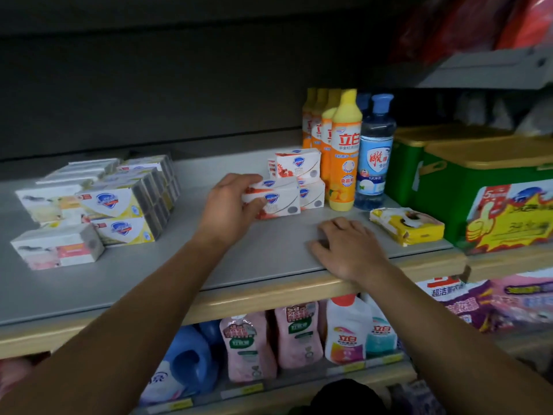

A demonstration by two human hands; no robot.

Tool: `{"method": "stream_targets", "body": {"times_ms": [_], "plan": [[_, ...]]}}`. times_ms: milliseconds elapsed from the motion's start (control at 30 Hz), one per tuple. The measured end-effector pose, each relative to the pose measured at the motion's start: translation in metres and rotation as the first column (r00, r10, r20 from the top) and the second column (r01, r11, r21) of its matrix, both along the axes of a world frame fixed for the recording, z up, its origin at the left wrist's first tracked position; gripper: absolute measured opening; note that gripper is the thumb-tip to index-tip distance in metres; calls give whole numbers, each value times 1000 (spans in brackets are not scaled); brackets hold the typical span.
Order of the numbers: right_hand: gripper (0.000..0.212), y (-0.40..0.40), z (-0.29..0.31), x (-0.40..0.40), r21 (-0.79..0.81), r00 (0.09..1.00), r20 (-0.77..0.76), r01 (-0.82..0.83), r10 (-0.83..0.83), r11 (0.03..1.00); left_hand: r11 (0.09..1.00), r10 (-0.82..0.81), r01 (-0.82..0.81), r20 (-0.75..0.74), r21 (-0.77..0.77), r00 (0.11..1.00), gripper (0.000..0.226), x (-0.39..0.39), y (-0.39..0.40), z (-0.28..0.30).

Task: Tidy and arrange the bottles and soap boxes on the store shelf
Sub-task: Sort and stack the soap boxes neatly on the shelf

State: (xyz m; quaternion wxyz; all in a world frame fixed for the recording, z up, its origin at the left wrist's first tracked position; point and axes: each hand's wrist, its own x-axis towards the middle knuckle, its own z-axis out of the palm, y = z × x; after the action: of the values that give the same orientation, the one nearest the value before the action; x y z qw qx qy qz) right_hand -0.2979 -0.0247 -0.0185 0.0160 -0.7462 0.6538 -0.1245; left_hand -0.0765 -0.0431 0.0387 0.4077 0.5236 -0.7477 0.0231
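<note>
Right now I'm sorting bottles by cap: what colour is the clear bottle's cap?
Blue cap on the clear bottle, head view.

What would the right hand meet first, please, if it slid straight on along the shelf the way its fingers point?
Probably the white soap box beside the yellow bottle; the right hand points up-left over bare shelf, though depth is uncertain.

green box point(490, 187) cut off right, blurred

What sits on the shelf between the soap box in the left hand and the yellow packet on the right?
In the head view, only the right hand, resting on the grey shelf; the stretch is otherwise bare.
</note>
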Motion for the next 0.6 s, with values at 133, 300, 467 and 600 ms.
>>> {"method": "stream_targets", "body": {"times_ms": [133,300,467,600], "plan": [[58,2,0,-1,-6,1000,19,-3,3,1000,998,38,-38,5,-46,999,40,-39,-37,17],[59,0,-1,-2,-17,999,44,-6,7,1000,993,108,-106,39,-43,993,42,-68,-74,18],[58,1,-2,-2,-33,999,53,-9,11,999,964,249,-226,177,-143,952,38,-72,-86,-6],[58,1,-1,-2,-27,998,58,-15,17,1000,957,267,-232,219,-173,938,39,-73,-95,-3]]}}
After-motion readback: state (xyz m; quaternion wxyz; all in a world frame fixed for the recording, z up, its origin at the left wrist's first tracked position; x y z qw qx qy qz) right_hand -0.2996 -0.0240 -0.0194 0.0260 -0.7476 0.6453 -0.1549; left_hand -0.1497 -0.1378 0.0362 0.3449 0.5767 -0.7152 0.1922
